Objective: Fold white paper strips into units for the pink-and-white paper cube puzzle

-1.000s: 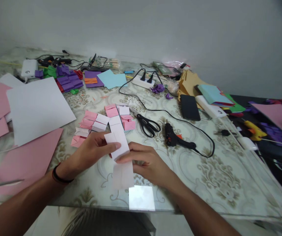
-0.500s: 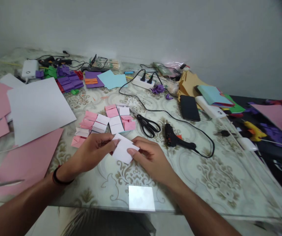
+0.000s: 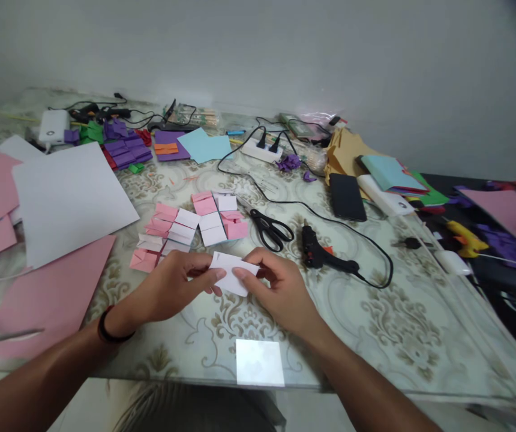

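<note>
A small white piece of paper [image 3: 234, 282], folded, is held up between my two hands just above the table. My left hand [image 3: 174, 285] pinches its left side, thumb on top. On its right side my right hand [image 3: 280, 287] grips it the same way, and the two thumbs almost meet. Behind my hands lie folded pink and white paper pieces [image 3: 212, 229] set in checkered groups. Black scissors [image 3: 270, 230] lie beyond my right hand, beside a black glue gun [image 3: 327, 255].
Large white paper [image 3: 73, 201] and pink sheets [image 3: 55, 294] cover the left side. A black phone [image 3: 347, 197], a white power strip [image 3: 262, 151] and a looping black cable stand further back. To the right are coloured paper stacks [image 3: 395, 174] and a yellow glue gun [image 3: 467, 239].
The white paper has turned in my hands, and its upper flap now lies lower and flatter. My thumbs have come closer together. The things on the table stay put.
</note>
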Motion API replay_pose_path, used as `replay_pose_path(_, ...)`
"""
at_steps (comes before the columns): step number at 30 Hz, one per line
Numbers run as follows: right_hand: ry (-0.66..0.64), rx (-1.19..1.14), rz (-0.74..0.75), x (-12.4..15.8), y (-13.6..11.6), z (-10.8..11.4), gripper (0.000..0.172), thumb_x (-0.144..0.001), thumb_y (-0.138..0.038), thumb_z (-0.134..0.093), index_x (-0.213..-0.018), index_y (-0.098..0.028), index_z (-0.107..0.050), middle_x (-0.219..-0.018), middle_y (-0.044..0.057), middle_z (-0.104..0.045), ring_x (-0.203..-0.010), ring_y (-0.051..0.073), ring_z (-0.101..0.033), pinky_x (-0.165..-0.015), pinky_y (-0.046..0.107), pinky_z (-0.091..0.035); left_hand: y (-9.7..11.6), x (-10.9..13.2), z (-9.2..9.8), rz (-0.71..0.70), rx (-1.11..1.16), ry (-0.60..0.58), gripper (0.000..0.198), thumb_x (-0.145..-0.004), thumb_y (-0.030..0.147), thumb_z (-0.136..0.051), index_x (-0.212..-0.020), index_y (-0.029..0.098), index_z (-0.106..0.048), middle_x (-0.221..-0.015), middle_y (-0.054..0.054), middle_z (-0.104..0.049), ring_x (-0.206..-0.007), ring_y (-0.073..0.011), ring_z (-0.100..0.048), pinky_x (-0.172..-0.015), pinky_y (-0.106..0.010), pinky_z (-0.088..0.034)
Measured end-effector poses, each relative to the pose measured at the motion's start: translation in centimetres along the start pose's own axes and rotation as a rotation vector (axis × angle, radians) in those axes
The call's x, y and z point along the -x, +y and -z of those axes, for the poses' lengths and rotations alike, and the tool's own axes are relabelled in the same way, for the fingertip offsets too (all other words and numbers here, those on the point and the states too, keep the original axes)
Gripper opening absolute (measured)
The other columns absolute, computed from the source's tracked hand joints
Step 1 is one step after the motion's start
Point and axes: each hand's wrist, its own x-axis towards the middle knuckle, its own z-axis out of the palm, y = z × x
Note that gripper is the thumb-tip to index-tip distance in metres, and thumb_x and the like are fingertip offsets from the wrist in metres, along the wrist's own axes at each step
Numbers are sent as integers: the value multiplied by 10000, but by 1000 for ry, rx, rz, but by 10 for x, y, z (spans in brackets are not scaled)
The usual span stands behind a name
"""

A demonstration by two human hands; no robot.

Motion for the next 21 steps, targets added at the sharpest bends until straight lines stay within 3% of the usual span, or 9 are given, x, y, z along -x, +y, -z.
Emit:
replay_pose_path(6,35,-95,-39,4,4,-2,180,-895,-339,-749,-898,-232,-604,-774,-31,-633,-621,114,-591,-547,227,-463,-1,-1,-1,47,103,-91,330,-1024,371,-537,-902,164,-764,-829,-60,-826,-783,-202,-783,-721,-287,-569)
replay_pose_path(10,36,-99,-27,4,4,-2,190,-889,-343,-763,-899,-237,-606,-763,-30,-648,-628,124,-596,-557,240,-461,-3,-1,0,47,123,-128,345,-1023,406,-543,-919,172,-775,-825,-56,-817,-781,-216,-778,-685,-292,-573)
replay_pose_path(13,29,-95,-20,4,2,-1,188,-879,-333,-773,-895,-237,-612,-769,-26,-663,-631,128,-599,-567,247,-461,-5,-1,0,20,114,-53,304,-985,424,-609,-942,179,-785,-769,-37,-773,-744,-215,-744,-611,-280,-551)
replay_pose_path(18,31,-70,-9,4,1,0,185,-882,-339,-774,-886,-238,-619,-758,-21,-657,-630,135,-584,-563,253,-457,-5,0,-2,-43,11,105,349,-976,395,-648,-1260,205,-721,-680,24,-701,-627,-144,-631,-549,-225,-457)
replay_pose_path(21,27,-60,7,4,2,-1,175,-890,-351,-767,-889,-240,-631,-751,-21,-647,-624,135,-571,-566,255,-455,-2,1,-3,-63,-42,156,301,-968,387,-666,-1206,227,-755,-773,9,-758,-680,-140,-655,-611,-227,-492)
